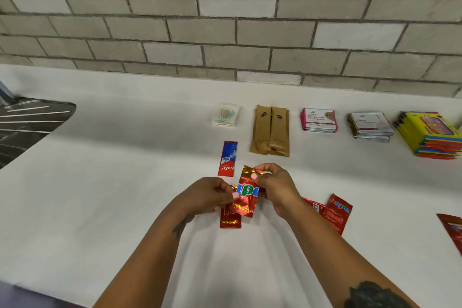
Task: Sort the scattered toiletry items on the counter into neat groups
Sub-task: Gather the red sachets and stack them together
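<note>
Both of my hands hold shiny red foil sachets above the white counter [112,195]. My right hand [277,187] pinches the top of one red sachet [246,197] with blue and green letters. My left hand [207,195] pinches that sachet's left edge and a second red sachet [230,219] hanging behind it. A red, white and blue toothpaste sachet [227,159] lies just beyond my hands. More red sachets [333,211] lie to the right of my right wrist, and another red sachet [453,232] sits at the right edge.
Along the tiled wall stand sorted groups: a cotton bud packet [225,115], brown paper sleeves [271,130], pink-edged shampoo sachets [318,120], silver sachets [371,126] and a yellow packet stack [432,135]. A dark sink [27,125] lies at the far left.
</note>
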